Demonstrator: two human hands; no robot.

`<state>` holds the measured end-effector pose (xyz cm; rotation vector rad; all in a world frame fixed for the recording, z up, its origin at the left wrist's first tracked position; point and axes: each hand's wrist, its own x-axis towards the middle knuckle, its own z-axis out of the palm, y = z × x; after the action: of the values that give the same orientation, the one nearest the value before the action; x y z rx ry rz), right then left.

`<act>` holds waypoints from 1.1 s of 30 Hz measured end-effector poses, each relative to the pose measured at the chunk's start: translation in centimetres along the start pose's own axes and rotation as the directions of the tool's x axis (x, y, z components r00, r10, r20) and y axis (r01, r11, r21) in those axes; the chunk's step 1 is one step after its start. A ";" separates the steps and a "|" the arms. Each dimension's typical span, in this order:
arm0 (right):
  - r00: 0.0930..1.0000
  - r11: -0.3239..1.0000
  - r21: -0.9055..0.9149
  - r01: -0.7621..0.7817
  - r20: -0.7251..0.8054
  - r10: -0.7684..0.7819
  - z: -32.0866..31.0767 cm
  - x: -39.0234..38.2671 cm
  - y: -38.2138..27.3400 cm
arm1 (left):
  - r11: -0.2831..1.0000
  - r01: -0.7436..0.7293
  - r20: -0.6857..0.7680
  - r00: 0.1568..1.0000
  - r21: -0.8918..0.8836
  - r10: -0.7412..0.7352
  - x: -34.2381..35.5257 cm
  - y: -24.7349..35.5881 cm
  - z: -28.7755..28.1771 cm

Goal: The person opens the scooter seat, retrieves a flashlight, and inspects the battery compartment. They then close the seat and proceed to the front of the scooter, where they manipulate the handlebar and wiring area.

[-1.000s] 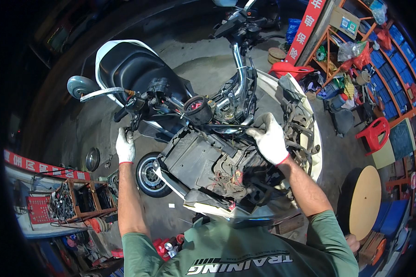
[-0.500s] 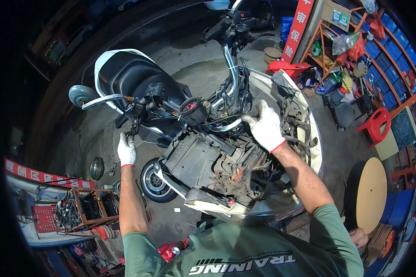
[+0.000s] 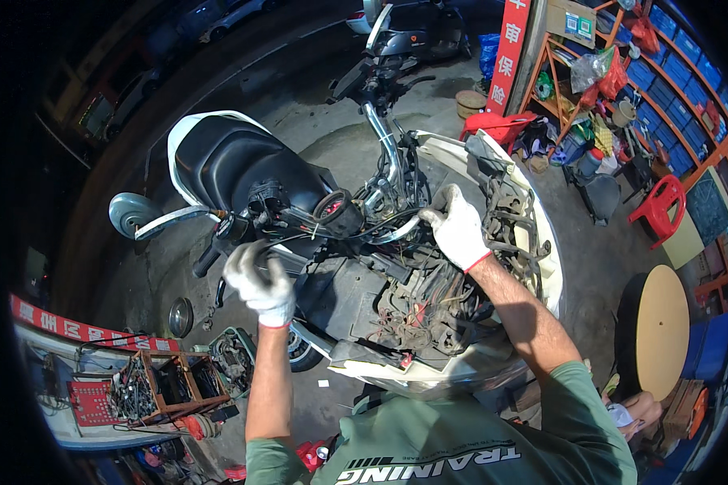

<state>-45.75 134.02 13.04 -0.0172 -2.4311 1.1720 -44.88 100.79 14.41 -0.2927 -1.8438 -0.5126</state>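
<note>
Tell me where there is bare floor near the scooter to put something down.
Bare concrete floor lies left of the scooter, between its mirror and the tool tray. More shows behind the black seat. The right side is crowded: shelves, red stool, round table.

Bright centre, dark rim — fisheye bending

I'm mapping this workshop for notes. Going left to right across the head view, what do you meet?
Round mirror → left hand → scooter handlebar → right hand → red plastic chair
</note>
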 end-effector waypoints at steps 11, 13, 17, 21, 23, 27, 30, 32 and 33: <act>0.999 0.999 0.006 -0.036 0.034 0.036 -0.7 0.5 0.1 | 0.964 -0.266 0.310 0.919 0.032 0.243 1.8 0.0 1.7; 0.992 0.998 0.006 -0.070 0.105 0.069 -1.2 0.4 -0.6 | 0.990 -0.139 0.293 0.947 0.001 0.132 2.0 0.3 1.9; 0.991 0.996 -0.077 -0.048 0.120 0.057 -0.8 0.0 -0.7 | 0.969 -0.174 0.224 0.951 -0.176 0.212 6.1 6.3 3.4; 0.984 0.997 -0.022 -0.077 0.160 0.079 -0.8 0.0 -0.5 | 0.894 -0.244 0.696 0.563 -0.375 0.445 7.6 12.6 8.1; 0.979 0.995 -0.071 -0.076 0.182 0.088 -0.9 -0.2 -0.8 | 0.870 -0.372 0.766 0.437 -0.323 0.471 5.8 12.9 9.0; 0.966 0.989 -0.007 -0.147 0.214 0.145 -1.2 0.3 0.2 | 0.872 -0.355 0.714 0.507 -0.337 0.482 5.3 12.8 9.7; 0.946 0.983 0.058 -0.173 0.289 0.149 -2.4 -0.2 0.0 | 0.885 -0.343 0.720 0.521 -0.315 0.458 4.7 12.5 9.7; 0.899 0.980 0.080 -0.183 0.418 0.134 -3.3 -0.3 1.2 | 0.891 -0.344 0.720 0.533 -0.297 0.445 4.7 12.7 9.7; 0.901 0.993 0.054 -0.103 0.428 0.071 -3.1 -0.3 1.9 | 0.891 -0.338 0.712 0.540 -0.304 0.448 4.7 12.8 9.8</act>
<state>-44.64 137.47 13.19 0.1737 -2.7830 1.4320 -48.91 116.49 18.91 -1.1559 -2.4662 -0.1724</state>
